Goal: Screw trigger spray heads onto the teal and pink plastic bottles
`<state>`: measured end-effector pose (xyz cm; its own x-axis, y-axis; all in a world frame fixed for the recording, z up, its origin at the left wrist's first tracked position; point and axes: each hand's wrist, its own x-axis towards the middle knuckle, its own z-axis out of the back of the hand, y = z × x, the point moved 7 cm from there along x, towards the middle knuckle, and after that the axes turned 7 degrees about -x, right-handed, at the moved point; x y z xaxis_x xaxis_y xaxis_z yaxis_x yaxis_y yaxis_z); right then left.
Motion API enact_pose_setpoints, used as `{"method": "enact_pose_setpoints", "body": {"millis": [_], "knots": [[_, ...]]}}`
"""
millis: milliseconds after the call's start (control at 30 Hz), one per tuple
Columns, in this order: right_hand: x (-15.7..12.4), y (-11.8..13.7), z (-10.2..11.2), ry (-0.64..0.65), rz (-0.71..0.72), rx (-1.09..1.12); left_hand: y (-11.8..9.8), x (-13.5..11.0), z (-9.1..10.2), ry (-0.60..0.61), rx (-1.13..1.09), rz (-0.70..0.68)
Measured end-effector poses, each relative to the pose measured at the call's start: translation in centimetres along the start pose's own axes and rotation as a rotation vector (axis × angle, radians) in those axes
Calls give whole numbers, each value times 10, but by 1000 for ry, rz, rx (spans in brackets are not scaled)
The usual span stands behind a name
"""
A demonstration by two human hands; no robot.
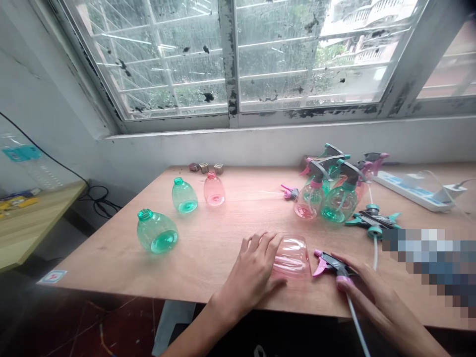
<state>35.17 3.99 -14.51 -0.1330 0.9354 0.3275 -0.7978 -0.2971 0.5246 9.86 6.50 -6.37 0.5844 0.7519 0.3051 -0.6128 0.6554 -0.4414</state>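
Observation:
My left hand [256,267] grips a clear pink bottle [293,257] that lies on its side near the front edge of the wooden table [223,233]. My right hand [362,285] rests on a pink and grey spray trigger head [332,265] just right of the bottle; its white dip tube [357,325] runs off the table's edge toward me. The bottle's mouth is hidden from view.
Two green bottles [156,231] [184,196] and a pink one [213,190] stand at the left without tops. Assembled sprayers [329,191] cluster at the back right, with loose trigger heads [372,220] beside them. A white power strip [409,190] lies far right. Small caps [204,167] sit near the wall.

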Motion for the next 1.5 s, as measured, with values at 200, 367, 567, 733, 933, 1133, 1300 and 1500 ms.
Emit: {"method": "enact_pose_setpoints", "body": {"millis": [200,367,567,733,933,1133,1300,1500], "knots": [[-3,4,-2,-5,-87,-8,10,-14,8,-42,-414,82],[10,21,-1,39,-184,427,33,-33,30,-324,-1246,206],[26,42,31,-322,-271,811,56,-35,20,-535,-1550,432],[12,56,33,-425,-251,741,66,-36,12,-649,-1739,551],[6,80,30,-469,14,772,70,-36,18,-680,-1822,525],[12,86,22,-439,55,754,66,-35,7,-690,-1845,506],[17,74,2,-394,-84,756,49,-36,-13,-551,-1766,480],[15,48,-18,-262,-223,529,40,-38,-16,-296,-1479,375]]}}
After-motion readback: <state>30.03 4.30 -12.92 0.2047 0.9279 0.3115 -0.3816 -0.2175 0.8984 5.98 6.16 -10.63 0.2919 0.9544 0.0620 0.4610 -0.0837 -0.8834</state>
